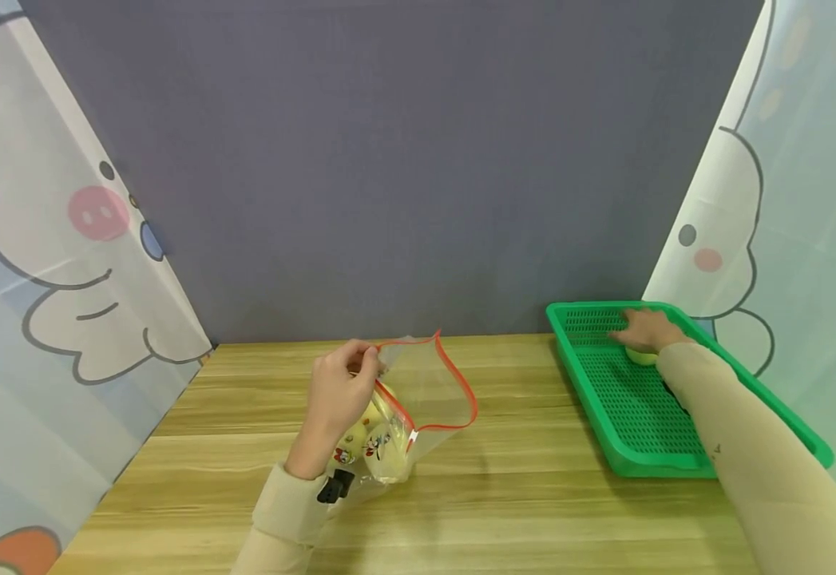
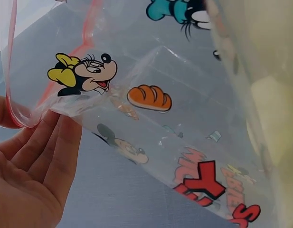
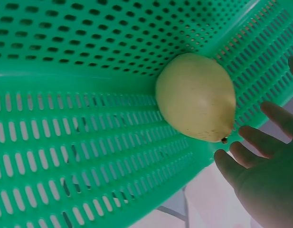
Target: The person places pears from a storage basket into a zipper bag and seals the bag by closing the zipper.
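Note:
A clear zip bag [image 1: 435, 391] with a red zip edge and cartoon prints stands on the table, its mouth spread. My left hand [image 1: 337, 391] pinches the left side of its rim between thumb and fingers. Inside the bag sit several pale yellow pears [image 1: 389, 459], seen through the plastic. Over at the right, my right hand [image 1: 647, 329] reaches into a green basket [image 1: 593, 399], above a single pear [image 1: 640, 357]. In the right wrist view this pear [image 3: 196, 97] lies in the basket's corner, with the spread fingers [image 3: 260, 142] beside its stem end.
The wooden table [image 1: 518, 511] carries both the bag and the basket, with bare wood between them. A grey panel [image 1: 389, 176] rises along the table's back edge. Cartoon-print curtains [image 1: 65, 200] hang at both sides.

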Available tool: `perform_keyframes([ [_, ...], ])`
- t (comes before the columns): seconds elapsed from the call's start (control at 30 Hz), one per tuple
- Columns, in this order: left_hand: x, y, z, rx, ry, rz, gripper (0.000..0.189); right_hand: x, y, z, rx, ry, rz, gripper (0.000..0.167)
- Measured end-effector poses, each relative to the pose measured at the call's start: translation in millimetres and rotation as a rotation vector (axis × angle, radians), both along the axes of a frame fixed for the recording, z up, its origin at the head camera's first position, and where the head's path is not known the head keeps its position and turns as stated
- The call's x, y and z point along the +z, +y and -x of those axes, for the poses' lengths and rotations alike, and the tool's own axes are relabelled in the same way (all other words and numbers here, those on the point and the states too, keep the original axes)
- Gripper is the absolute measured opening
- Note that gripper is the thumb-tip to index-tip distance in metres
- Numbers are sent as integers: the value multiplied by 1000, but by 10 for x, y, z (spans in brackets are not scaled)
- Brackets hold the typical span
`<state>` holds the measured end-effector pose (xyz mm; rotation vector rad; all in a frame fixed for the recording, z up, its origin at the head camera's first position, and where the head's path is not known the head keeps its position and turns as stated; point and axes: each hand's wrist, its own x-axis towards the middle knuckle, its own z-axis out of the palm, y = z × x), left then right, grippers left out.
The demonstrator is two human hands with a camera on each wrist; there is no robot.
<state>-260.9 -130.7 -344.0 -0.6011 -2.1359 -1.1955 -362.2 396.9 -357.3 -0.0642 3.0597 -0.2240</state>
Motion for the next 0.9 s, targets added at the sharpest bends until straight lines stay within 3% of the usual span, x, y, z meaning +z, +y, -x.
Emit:
perform_keyframes([
  [0.4,2,49,-36,-21,5,6,18,-178,169,-83,-53,-38,-3,81],
  [0.9,4,65,-48,-22,-20,-17,18,-102,216,-188,-152,-95,54,85],
])
